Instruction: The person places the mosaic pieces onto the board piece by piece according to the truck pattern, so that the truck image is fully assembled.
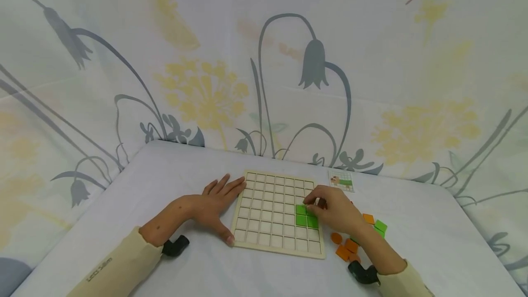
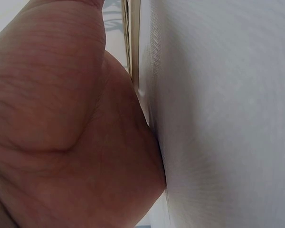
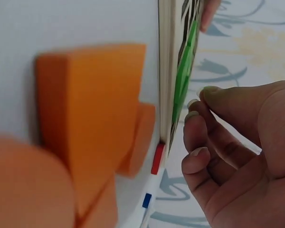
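Note:
A pale wooden grid board [image 1: 259, 245] lies on the white table in the head view. My left hand [image 1: 212, 205] spreads along its left side, fingertips by the upper edge and thumb at the lower left corner. Several green square tiles [image 1: 301, 220] form a block in the board's right-hand cells. Over that block is my right hand [image 1: 336, 207], its thumb and index tips together and the other fingers curled. The right wrist view shows no piece between those fingertips [image 3: 210, 89], which stand just off the green tiles [image 3: 183, 71].
Loose orange pieces [image 1: 342, 253], square and round, lie right of the board, partly under my right forearm. More green tiles [image 1: 380, 227] are beyond them. A small picture card [image 1: 341, 180] sits behind the right hand. A flower-patterned cloth [image 1: 247, 81] backs the table.

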`<act>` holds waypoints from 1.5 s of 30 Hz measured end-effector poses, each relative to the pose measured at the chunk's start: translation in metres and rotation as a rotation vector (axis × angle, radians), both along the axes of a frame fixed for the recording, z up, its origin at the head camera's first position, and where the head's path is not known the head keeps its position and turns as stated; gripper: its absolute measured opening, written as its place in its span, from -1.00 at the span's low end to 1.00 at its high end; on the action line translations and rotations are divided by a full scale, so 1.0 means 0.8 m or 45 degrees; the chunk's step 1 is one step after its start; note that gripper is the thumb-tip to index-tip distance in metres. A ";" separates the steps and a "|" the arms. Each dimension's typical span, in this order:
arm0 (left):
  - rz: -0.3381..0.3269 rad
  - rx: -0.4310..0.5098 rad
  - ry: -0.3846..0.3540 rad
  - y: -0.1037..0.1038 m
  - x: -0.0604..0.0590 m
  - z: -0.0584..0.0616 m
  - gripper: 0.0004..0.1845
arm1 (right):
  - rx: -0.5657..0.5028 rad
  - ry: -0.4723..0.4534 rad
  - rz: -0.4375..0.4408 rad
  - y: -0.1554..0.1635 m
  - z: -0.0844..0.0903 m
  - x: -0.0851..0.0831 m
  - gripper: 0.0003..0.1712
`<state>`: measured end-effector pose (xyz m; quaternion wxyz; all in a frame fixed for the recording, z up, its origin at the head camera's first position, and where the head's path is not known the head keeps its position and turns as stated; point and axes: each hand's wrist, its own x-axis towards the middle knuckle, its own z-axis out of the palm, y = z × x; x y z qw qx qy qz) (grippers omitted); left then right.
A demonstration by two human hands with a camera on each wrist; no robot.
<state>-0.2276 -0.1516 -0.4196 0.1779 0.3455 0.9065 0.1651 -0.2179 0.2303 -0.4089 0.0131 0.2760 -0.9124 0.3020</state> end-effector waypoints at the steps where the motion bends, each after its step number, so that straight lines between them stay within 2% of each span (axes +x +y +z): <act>1: -0.002 -0.002 0.004 0.000 0.000 0.000 0.54 | -0.003 0.007 -0.001 0.003 0.000 0.000 -0.84; 6: 0.001 -0.006 0.004 0.001 0.000 0.001 0.55 | -0.003 -0.005 -0.032 0.024 0.010 -0.005 -0.87; 10: 0.004 -0.007 0.009 0.001 0.000 0.001 0.54 | 0.054 -0.044 -0.070 0.049 0.021 -0.009 -0.93; 13: 0.003 -0.009 0.010 0.002 0.000 0.002 0.54 | 0.134 -0.126 -0.056 0.069 0.029 -0.009 -0.95; 16: 0.002 -0.009 0.007 0.002 0.000 0.001 0.54 | 0.252 -0.230 -0.076 0.087 0.035 -0.008 -0.88; 21: 0.003 -0.010 0.006 0.001 -0.001 0.000 0.55 | 0.422 -0.335 -0.205 0.103 0.045 -0.003 -0.74; 28: 0.005 -0.018 0.012 0.001 -0.002 -0.002 0.55 | 0.581 -0.498 -0.404 0.101 0.048 0.004 -0.62; 33: 0.002 -0.018 0.013 0.002 -0.002 -0.003 0.55 | 0.600 -0.525 -0.461 0.100 0.047 0.005 -0.61; 39: -0.004 -0.027 0.019 0.002 -0.003 -0.005 0.55 | 0.565 -0.468 -0.432 0.097 0.049 0.006 -0.68; 45: 0.005 -0.022 0.018 0.000 -0.003 -0.004 0.55 | 0.624 -0.496 -0.487 0.092 0.053 0.009 -0.66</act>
